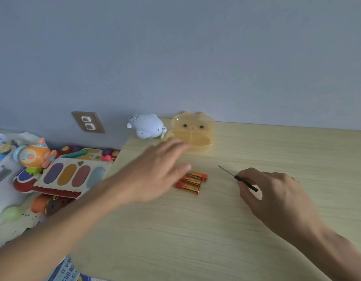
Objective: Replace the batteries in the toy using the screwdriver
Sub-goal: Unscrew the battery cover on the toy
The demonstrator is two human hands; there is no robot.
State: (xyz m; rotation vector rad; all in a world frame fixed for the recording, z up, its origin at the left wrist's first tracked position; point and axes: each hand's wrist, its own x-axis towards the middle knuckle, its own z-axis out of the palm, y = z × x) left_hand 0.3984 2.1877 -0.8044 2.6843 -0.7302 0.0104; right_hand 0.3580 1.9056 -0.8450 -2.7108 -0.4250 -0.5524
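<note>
Screwdriver (237, 178), slim and black-handled, is pinched by its handle between thumb and fingers of the right hand (277, 191), the tip pointed toward the table's far edge. The left hand (155, 171), blurred, is stretched out with fingers extended and nothing held, above three orange batteries (192, 180) laid side by side near the middle of the table (195, 230). The white seal toy (148, 126) sits at the far left corner, just beside a yellow bear-shaped box (192, 131). The toy is judged the reach's target; it should be gripped round the body, brought near and turned over so the cover screw is met squarely.
</note>
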